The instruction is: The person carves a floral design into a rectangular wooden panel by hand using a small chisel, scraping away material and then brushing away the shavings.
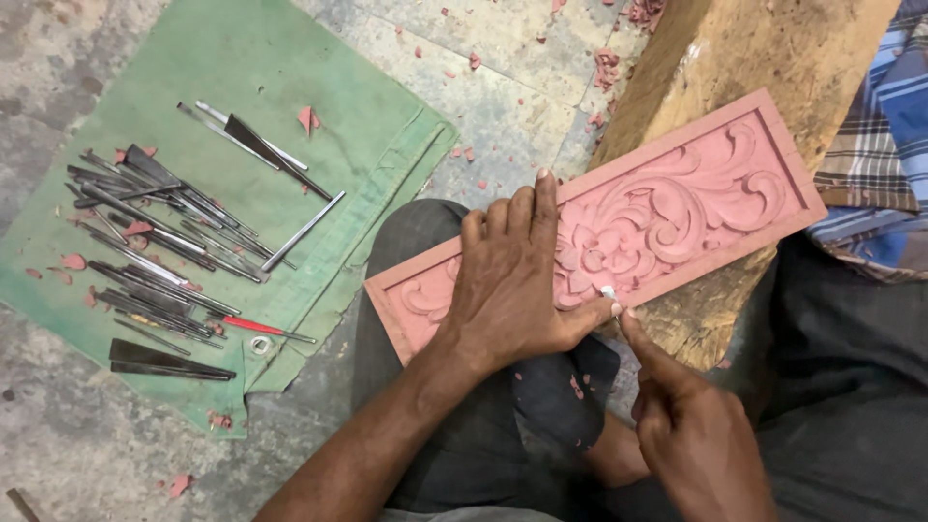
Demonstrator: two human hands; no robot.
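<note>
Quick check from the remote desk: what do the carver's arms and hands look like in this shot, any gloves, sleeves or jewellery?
Both hands are bare: the left hand and the right hand show no gloves, rings or bandages. The forearms in view are uncovered, with no sleeve, watch or wristband visible. Fingernails are short. Upper arms lie outside the frame, so any sleeve higher up cannot be told.

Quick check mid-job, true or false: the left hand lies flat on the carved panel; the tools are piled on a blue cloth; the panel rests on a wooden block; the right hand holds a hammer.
1. The left hand lies flat on the pink carved panel. True.
2. The metal carving tools lie on a blue cloth. False: the cloth is green.
3. The panel rests on a wooden block. True.
4. The right hand holds a hammer. False: it pinches a small tool tip at the panel's lower edge.
</note>
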